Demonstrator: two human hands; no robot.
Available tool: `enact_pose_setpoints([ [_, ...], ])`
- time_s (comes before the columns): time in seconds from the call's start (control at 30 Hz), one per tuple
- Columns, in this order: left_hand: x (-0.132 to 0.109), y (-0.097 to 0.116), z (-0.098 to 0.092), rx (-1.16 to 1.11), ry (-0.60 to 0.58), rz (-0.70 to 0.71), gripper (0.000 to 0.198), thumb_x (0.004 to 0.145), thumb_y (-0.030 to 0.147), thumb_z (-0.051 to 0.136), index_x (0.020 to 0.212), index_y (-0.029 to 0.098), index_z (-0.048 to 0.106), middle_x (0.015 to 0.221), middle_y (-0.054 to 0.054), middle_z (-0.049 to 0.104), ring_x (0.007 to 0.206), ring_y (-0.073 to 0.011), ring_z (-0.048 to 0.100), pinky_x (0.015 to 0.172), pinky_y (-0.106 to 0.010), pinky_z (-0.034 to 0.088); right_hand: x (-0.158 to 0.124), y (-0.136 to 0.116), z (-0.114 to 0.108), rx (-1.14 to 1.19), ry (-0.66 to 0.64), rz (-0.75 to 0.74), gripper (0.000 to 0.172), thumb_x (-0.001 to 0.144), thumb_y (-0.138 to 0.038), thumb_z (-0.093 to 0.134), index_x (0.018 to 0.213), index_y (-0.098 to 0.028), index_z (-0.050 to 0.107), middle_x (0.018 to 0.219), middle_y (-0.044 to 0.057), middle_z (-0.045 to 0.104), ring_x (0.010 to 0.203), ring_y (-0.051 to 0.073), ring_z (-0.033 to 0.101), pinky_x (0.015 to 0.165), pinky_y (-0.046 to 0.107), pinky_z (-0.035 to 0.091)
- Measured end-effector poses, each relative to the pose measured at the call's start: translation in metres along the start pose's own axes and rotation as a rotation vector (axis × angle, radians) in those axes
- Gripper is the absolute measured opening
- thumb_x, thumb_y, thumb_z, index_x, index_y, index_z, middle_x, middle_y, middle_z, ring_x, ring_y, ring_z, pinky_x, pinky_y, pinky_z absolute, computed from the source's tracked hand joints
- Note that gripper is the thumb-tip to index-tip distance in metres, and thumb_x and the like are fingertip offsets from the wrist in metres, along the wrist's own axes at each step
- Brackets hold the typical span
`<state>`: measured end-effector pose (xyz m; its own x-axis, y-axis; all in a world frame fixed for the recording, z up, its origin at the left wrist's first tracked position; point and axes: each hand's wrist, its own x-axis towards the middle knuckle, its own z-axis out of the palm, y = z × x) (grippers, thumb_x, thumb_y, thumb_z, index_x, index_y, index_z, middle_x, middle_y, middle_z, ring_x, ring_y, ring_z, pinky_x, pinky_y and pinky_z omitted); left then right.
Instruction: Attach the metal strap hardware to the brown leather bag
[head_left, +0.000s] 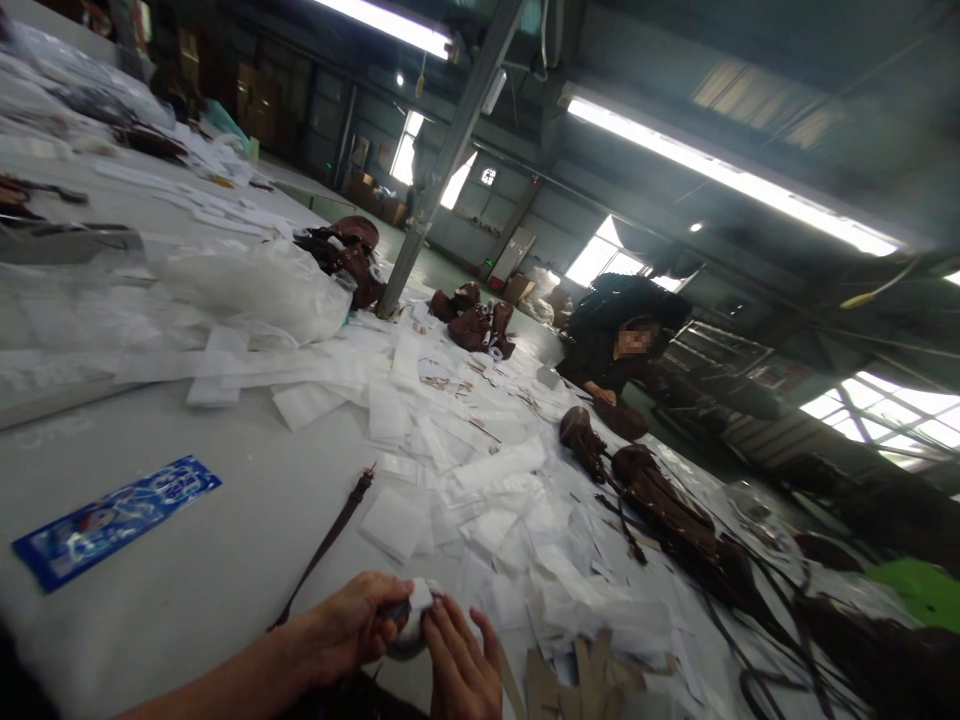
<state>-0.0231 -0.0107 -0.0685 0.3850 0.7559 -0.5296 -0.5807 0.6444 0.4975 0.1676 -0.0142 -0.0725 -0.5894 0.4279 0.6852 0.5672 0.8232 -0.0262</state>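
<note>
At the bottom edge my left hand (pixel 352 625) is closed around a small rounded object (pixel 409 630) partly wrapped in a white foam sheet. My right hand (pixel 461 665) touches the same wrapped object from the right, its fingers pressed to the white sheet. What the object is I cannot make out. A thin brown strap (pixel 330 540) lies on the grey table (pixel 225 560) just above my left hand. Loose white foam sheets (pixel 487 500) lie scattered right behind my hands.
A blue printed packet (pixel 112 520) lies at the left. Brown leather bags (pixel 667 510) and straps run along the right side, with more brown bags (pixel 472 320) farther back. A clear plastic bag (pixel 255 285) lies at the left. A person (pixel 615 360) in dark clothes leans on the far edge. A metal post (pixel 450 150) stands on the table.
</note>
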Motion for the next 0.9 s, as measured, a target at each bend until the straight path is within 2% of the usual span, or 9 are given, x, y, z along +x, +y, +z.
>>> enact_pose_setpoints([
  [0.07, -0.004, -0.001, 0.0, 0.029, 0.003, 0.046, 0.041, 0.063, 0.045, 0.078, 0.071, 0.017, 0.05, 0.054, 0.005, 0.054, 0.038, -0.0038, 0.046, 0.032, -0.01, 0.024, -0.008, -0.009, 0.0, 0.015, 0.074, 0.219, 0.034, 0.09, -0.009, 0.043, 0.11, -0.025, 0.064, 0.102, 0.005, 0.074, 0.099, 0.024, 0.068, 0.095, 0.041, 0.044],
  [0.13, -0.007, -0.003, 0.003, 0.067, -0.007, 0.08, 0.043, 0.062, 0.047, 0.078, 0.071, 0.018, 0.048, 0.053, 0.007, 0.052, 0.036, -0.0042, 0.045, 0.032, -0.011, 0.022, -0.012, -0.021, -0.001, 0.051, 0.12, 0.533, 0.02, 0.091, -0.022, 0.051, 0.099, -0.024, 0.068, 0.088, 0.005, 0.076, 0.081, 0.023, 0.072, 0.078, 0.032, 0.052],
  [0.2, -0.009, -0.006, 0.006, 0.102, -0.022, 0.108, 0.044, 0.062, 0.049, 0.077, 0.073, 0.018, 0.048, 0.051, 0.008, 0.051, 0.035, -0.0045, 0.044, 0.031, -0.012, 0.022, -0.01, -0.032, -0.003, 0.126, 0.085, 0.814, 0.023, 0.091, -0.037, 0.052, 0.091, -0.023, 0.07, 0.07, 0.004, 0.073, 0.06, 0.02, 0.069, 0.058, 0.027, 0.052],
  [0.27, -0.011, -0.009, 0.01, 0.145, -0.036, 0.145, 0.045, 0.063, 0.052, 0.075, 0.075, 0.018, 0.048, 0.053, 0.008, 0.052, 0.033, -0.0043, 0.043, 0.03, -0.013, 0.022, -0.004, -0.041, -0.005, 0.218, 0.021, 0.964, 0.032, 0.089, -0.048, 0.05, 0.086, -0.024, 0.07, 0.058, 0.001, 0.068, 0.049, 0.018, 0.064, 0.05, 0.026, 0.049],
  [0.4, -0.012, -0.016, 0.01, 0.272, -0.063, 0.245, 0.045, 0.069, 0.058, 0.067, 0.077, 0.018, 0.048, 0.059, 0.006, 0.056, 0.032, -0.0033, 0.042, 0.029, -0.014, 0.02, 0.009, -0.046, -0.007, 0.397, -0.056, 1.035, 0.042, 0.083, -0.06, 0.051, 0.079, -0.023, 0.069, 0.052, 0.001, 0.064, 0.048, 0.018, 0.061, 0.048, 0.025, 0.045],
  [0.53, -0.013, -0.021, 0.008, 0.332, -0.085, 0.303, 0.043, 0.074, 0.058, 0.062, 0.078, 0.019, 0.047, 0.058, 0.006, 0.055, 0.03, -0.0034, 0.042, 0.028, -0.013, 0.019, 0.012, -0.044, -0.003, 0.563, -0.1, 1.073, 0.048, 0.081, -0.064, 0.053, 0.073, -0.02, 0.069, 0.05, 0.001, 0.062, 0.048, 0.017, 0.059, 0.048, 0.025, 0.044],
  [0.7, -0.016, -0.024, 0.009, 0.366, -0.065, 0.322, 0.043, 0.074, 0.06, 0.061, 0.078, 0.02, 0.045, 0.05, 0.008, 0.051, 0.029, -0.0052, 0.041, 0.027, -0.013, 0.022, 0.01, -0.043, 0.001, 0.621, -0.141, 1.1, 0.051, 0.081, -0.065, 0.053, 0.069, -0.017, 0.069, 0.05, 0.002, 0.061, 0.047, 0.016, 0.057, 0.047, 0.025, 0.042],
  [0.9, -0.016, -0.025, 0.011, 0.348, -0.095, 0.317, 0.043, 0.074, 0.06, 0.061, 0.078, 0.02, 0.045, 0.05, 0.007, 0.054, 0.028, -0.0057, 0.041, 0.026, -0.014, 0.023, 0.015, -0.042, -0.004, 0.689, -0.178, 1.083, 0.049, 0.083, -0.06, 0.053, 0.062, -0.017, 0.065, 0.052, 0.002, 0.062, 0.049, 0.015, 0.056, 0.047, 0.023, 0.041],
])
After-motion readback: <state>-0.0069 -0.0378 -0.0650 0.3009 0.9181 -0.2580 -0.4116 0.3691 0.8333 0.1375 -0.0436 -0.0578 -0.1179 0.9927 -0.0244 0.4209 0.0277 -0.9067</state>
